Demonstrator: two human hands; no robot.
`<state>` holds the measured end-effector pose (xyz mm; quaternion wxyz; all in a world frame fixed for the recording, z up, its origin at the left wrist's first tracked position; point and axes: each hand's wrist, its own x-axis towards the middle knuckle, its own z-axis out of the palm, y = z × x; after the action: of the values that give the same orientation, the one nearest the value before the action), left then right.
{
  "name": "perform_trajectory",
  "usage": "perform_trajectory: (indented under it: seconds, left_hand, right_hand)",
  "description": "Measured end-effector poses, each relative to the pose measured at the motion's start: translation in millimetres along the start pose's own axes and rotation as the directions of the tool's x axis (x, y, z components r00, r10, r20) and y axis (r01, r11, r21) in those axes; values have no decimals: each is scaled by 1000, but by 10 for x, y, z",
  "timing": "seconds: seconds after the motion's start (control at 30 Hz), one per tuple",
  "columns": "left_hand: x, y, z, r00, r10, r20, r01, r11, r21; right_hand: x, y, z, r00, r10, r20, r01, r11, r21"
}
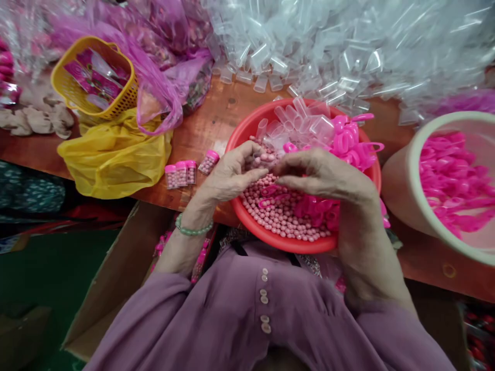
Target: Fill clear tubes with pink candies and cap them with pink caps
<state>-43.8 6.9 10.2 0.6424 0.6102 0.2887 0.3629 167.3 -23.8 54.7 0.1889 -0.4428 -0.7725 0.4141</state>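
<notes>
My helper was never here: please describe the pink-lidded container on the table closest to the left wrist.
Find the red basin on the wooden table. Just left is a small clear pink-lidded container of pink beads, apart from three similar ones farther left.

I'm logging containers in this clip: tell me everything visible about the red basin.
The red basin is round, wide-mouthed and plastic-looking, with a smooth rim. It sits at the front edge of the wooden table. Inside lie pink bead-like pieces, clear tubes and bright pink looped parts, some overhanging the rim. The right forearm crosses its right side; whether they touch is unclear.
</notes>
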Motion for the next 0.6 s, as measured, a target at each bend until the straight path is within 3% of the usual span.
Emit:
perform_trajectory:
  seconds: [0.07, 0.13, 0.27, 0.37, 0.5, 0.6]
  left_hand:
    - [11, -33, 5, 999, 7, -31, -7, 1000, 16]
    - [24, -70, 18, 998, 29, -56, -27, 999, 39]
    - [50, -123, 39, 995, 41, -88, -38, 999, 40]
    - [63, -123, 43, 995, 27, -95, -26, 1000, 13]
    - [61, -89, 44, 991, 26, -128, -31, 999, -42]
    - [66, -68, 42, 986, 16, -168, -26, 998, -57]
  right_hand:
    - [27, -94, 68, 982, 33, 185, -1, 985, -172]
    - [72, -192, 189, 949, 122, 290, -14, 938, -347]
    - [147, -285, 417, 913, 241, 330, -17, 829, -558]
    - [165, -237, 424, 917, 200, 345, 12, 850, -526]
    - [105, -157, 206, 967, 83, 240, 14, 926, -377]
    - [-8, -136, 27, 1000, 4, -9, -6, 973, -232]
